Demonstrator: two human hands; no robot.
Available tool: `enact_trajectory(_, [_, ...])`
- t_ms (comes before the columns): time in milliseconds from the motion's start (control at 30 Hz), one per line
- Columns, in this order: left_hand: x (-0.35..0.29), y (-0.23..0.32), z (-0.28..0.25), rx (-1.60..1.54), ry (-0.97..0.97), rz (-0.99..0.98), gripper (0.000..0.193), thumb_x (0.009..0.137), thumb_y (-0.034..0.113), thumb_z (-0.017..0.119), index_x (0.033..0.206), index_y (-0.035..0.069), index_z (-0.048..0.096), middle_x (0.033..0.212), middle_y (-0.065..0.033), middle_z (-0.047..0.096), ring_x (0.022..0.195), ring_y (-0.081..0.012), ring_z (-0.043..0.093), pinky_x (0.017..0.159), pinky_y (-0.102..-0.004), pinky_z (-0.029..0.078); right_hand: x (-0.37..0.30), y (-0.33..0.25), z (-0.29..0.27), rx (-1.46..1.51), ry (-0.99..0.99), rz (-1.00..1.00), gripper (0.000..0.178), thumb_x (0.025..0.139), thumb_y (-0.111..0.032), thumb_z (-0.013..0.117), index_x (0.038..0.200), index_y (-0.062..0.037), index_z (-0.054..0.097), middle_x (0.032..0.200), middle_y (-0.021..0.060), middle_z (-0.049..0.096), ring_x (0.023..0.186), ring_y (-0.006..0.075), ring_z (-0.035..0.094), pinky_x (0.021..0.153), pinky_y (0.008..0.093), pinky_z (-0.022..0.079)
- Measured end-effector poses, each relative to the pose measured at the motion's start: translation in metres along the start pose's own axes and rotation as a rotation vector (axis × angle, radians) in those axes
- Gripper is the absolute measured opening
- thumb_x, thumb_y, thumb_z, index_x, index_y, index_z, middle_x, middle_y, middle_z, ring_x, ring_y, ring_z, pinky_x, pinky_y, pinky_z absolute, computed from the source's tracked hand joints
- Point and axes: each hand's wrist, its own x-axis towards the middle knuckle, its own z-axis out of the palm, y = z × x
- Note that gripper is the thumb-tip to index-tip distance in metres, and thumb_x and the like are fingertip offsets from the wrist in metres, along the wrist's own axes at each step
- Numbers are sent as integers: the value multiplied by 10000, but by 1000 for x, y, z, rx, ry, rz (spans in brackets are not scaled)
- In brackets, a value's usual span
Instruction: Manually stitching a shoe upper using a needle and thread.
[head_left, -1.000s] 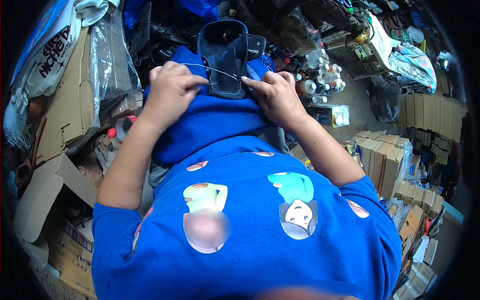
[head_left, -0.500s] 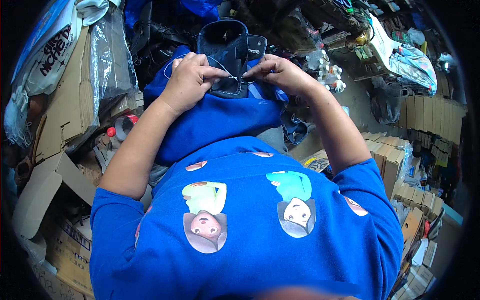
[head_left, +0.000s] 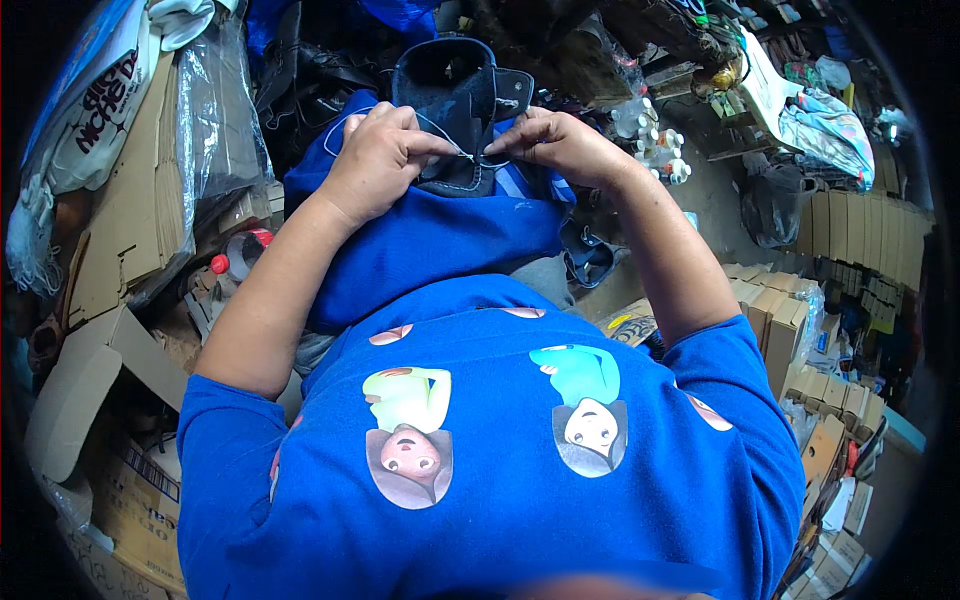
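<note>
A dark leather shoe upper (head_left: 448,112) rests over my lap on blue cloth (head_left: 470,228), its round opening facing away from me. A side flap (head_left: 513,88) with small holes sticks out at its right. White thread (head_left: 433,124) loops from the upper past my left hand (head_left: 385,155), whose thumb and forefinger are pinched on it near the seam. My right hand (head_left: 562,143) pinches at the same seam from the other side, with thread by its fingertips. A row of pale stitches (head_left: 455,186) runs along the near edge. Whether a needle is there is too small to tell.
Cardboard sheets (head_left: 130,200) and clear plastic (head_left: 215,120) stand at the left, above an open carton (head_left: 80,390). Several small white-capped bottles (head_left: 660,145) stand beyond my right hand. Stacked boxes (head_left: 785,320) line the right side. Another dark shoe piece (head_left: 592,258) lies beside my lap.
Both hands keep their pinch at the seam, with only a very slight shift. The shoe upper stays in place.
</note>
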Motion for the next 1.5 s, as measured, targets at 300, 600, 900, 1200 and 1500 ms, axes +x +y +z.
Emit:
enact_trajectory(300, [4,1,2,-21,-37,-6,208,776,132,680,917,270,746,789,28,578,909,-174,516,871,-351,312,0,0,0,71,-22,35,270,837,-47,642,1077,-142,720,924,7,561,928,145,503,898,269,406])
enact_trajectory(600, [27,-16,11,-90,-5,119,172,716,108,715,854,207,741,721,-2,576,811,-198,551,774,-348,396,7,4,0,82,-41,76,272,824,-12,632,1062,-111,721,921,6,602,952,141,525,908,260,401])
enact_trajectory(900, [-3,-2,6,17,54,105,233,745,128,710,951,233,734,816,6,582,872,-201,551,817,-364,389,-8,-5,10,-50,74,52,281,823,-51,673,1084,-146,714,861,6,600,848,115,553,813,250,447])
enact_trajectory(1200, [1,3,7,-101,19,-98,162,738,150,721,895,187,743,835,14,677,889,-179,564,837,-343,386,-8,0,19,304,103,190,273,845,-82,685,1118,-82,688,906,-19,665,822,50,573,768,213,475])
enact_trajectory(1500, [12,7,0,-34,70,36,149,718,96,730,862,134,731,864,-17,687,874,-195,583,823,-334,450,-5,-4,15,291,72,101,270,839,-88,685,1109,-95,696,892,0,689,787,58,579,750,228,485])
